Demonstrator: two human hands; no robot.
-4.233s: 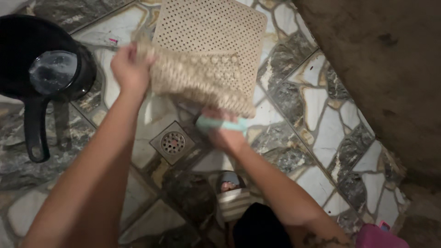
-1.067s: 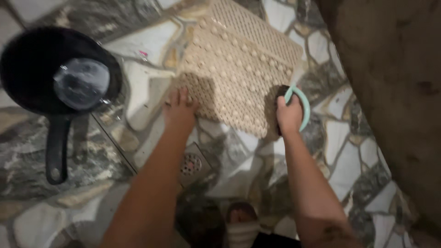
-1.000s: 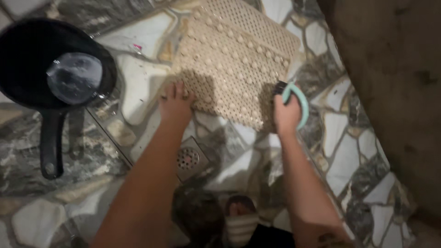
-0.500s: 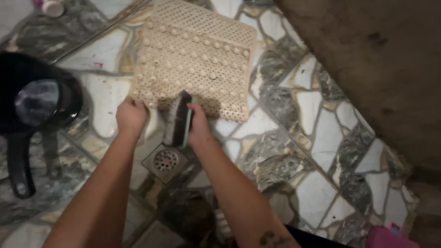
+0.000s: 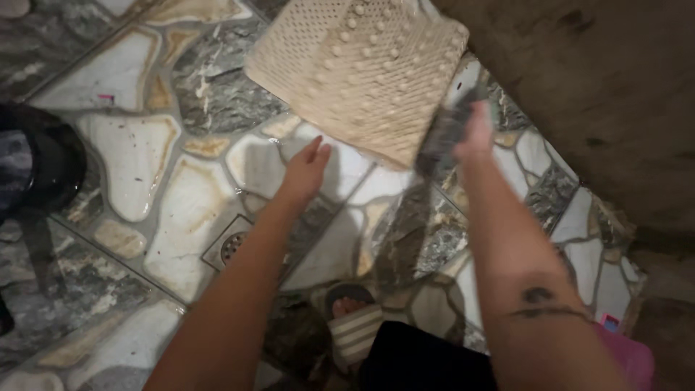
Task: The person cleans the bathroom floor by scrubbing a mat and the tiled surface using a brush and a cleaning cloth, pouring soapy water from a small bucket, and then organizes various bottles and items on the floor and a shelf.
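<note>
Down on the stone-patterned floor [image 5: 181, 210], wet and glossy with its pale and grey slabs, that is the widest thing in shot, and along the upper right runs a rough brown wall [image 5: 601, 94]. Next in size, the beige perforated mat [image 5: 362, 65] with its rows of little knobs lies at the top of the view, its near corner pointing towards the person. The dark pan [image 5: 32, 166] sits at the left edge, only partly in shot. Now the hands: the left hand [image 5: 305, 168] hovers flat just below the mat's near edge, fingers straight and held together, thumb a little apart, holding nothing and not clearly touching the mat. The right hand [image 5: 474, 130] is at the mat's right corner, closed around a dark-bristled scrubbing brush [image 5: 443, 134]; it is blurred, so the exact grip cannot be told, but the bristles sit right against the mat's edge. Lower down, a striped sandal [image 5: 355, 329] with toes showing stands on the floor between the two forearms, and the square metal floor drain [image 5: 228, 245] peeks out from behind the left forearm.
</note>
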